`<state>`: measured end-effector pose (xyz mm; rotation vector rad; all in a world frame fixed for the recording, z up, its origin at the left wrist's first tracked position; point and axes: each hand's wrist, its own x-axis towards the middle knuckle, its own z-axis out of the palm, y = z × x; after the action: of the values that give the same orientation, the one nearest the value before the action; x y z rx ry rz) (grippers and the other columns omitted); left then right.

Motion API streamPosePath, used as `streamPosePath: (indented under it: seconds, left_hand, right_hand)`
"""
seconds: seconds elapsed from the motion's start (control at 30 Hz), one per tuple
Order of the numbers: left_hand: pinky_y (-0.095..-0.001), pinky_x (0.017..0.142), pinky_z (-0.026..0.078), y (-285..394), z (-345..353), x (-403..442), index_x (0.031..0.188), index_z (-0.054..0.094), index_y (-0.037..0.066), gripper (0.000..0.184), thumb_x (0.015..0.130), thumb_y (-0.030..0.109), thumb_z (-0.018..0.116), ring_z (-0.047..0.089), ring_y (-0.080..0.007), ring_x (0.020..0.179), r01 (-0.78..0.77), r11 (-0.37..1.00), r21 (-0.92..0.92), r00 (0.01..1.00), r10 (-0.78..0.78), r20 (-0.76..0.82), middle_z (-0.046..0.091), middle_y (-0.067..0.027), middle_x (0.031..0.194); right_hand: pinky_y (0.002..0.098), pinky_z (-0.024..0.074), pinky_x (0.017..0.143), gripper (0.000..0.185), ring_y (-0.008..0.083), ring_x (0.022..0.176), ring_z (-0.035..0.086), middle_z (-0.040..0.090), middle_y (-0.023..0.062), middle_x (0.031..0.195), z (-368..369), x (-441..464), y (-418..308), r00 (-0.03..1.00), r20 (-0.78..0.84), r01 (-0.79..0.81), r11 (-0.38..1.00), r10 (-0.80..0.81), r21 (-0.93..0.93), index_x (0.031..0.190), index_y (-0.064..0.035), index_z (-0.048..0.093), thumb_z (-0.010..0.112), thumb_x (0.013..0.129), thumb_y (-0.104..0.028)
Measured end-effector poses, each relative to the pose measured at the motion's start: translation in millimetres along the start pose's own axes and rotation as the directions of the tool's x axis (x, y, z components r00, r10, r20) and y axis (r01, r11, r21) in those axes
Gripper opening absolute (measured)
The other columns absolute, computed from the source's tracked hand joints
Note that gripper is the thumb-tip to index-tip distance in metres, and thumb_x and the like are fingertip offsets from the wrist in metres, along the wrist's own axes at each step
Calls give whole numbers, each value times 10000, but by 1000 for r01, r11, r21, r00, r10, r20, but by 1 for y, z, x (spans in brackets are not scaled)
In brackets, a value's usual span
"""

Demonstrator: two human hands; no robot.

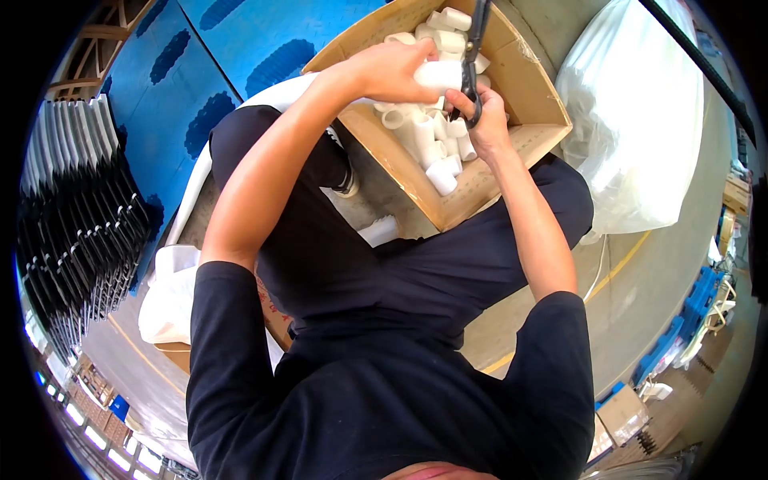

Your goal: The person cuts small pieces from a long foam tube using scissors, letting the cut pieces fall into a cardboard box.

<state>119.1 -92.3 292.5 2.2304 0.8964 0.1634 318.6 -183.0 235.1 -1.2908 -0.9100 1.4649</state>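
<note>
Head view shows two hands and one open cardboard box (404,180) at the upper centre of the frame. The left hand (398,70) is curled around one white tube (438,75), held above the box. The right hand (490,126) is closed around the handles of one pair of black scissors (470,72), whose upper end points to the top edge of the frame, just beside the tube. Below them, more than a dozen white pieces (424,138) lie heaped, overlapping too much for an exact count. One large white bag (632,120) stands at the upper right.
</note>
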Motion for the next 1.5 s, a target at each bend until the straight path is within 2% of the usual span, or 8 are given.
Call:
streamPosePath:
  seconds: [0.27, 0.37, 0.57, 0.97, 1.03, 1.13, 1.37, 1.5]
  left_hand:
    - [-456, 745, 477, 3, 10, 10, 1197, 415, 71, 633, 694, 289, 731, 627, -396, 856, -83, 990, -118, 995, 77, -56, 646, -216, 883]
    - [-452, 753, 481, 9, 14, 10, 1174, 415, 74, 622, 694, 304, 736, 628, -398, 860, -216, 972, -94, 927, 174, -333, 648, -205, 901]
    - [-434, 805, 495, 6, 1, 8, 1167, 454, 68, 620, 738, 404, 750, 638, -392, 918, 132, 991, -6, 968, -130, -217, 662, -211, 964]
    - [-426, 734, 482, -6, 34, 23, 1004, 505, 91, 356, 817, 315, 710, 619, -342, 825, -223, 953, 206, 846, 294, -444, 621, -140, 828]
    - [-379, 699, 463, -3, 36, 24, 942, 520, 81, 390, 800, 372, 738, 600, -284, 781, -253, 967, -9, 863, 222, -453, 595, -110, 798]
    - [-360, 719, 451, -6, 22, 31, 852, 527, 68, 446, 781, 446, 753, 579, -241, 779, 65, 963, -262, 991, -92, -93, 591, -107, 809]
    - [-406, 869, 465, -12, 20, 32, 1137, 631, -4, 573, 818, 466, 707, 628, -317, 985, 30, 993, -113, 996, -20, 87, 654, -198, 1042]
    - [-372, 817, 484, -23, -3, 34, 1085, 650, -10, 502, 844, 430, 682, 646, -301, 895, -54, 992, -115, 997, 47, -61, 671, -191, 947]
  right_hand:
    - [215, 461, 675, 332, 71, 734, 573, 627, -3, 868, -4, 0, -33, 985, 0, 172, 985, -172, 16, 1036, -8, 617, 784, 755, -66]
    - [216, 464, 622, 307, 82, 673, 584, 636, 16, 806, -13, 11, -29, 962, -99, 256, 967, -256, -11, 1009, 16, 614, 780, 758, -43]
    - [240, 482, 570, 258, 126, 628, 609, 654, 69, 796, -29, 20, -40, 874, -413, 310, 948, -258, 64, 945, 53, 603, 769, 755, -1]
    - [242, 431, 535, 111, 132, 606, 591, 627, 39, 720, -41, 27, -41, 805, -548, 285, 958, -226, 23, 847, -23, 629, 729, 809, -53]
    - [242, 430, 535, 92, 130, 608, 590, 628, 40, 716, -44, 24, -41, 810, -546, 274, 961, -215, 28, 836, -28, 631, 716, 821, -58]
    - [240, 425, 540, 83, 126, 610, 590, 627, 36, 711, -46, 23, -40, 833, -497, 279, 960, -243, -3, 838, -34, 632, 710, 820, -56]
    - [239, 463, 548, 190, 118, 626, 601, 629, 30, 753, -50, 19, -38, 864, -409, 312, 950, -294, -24, 942, 6, 638, 736, 783, -26]
    - [234, 475, 602, 249, 119, 658, 601, 656, 36, 787, -40, 11, -44, 879, -405, 277, 961, -253, 0, 973, 13, 631, 771, 779, -58]
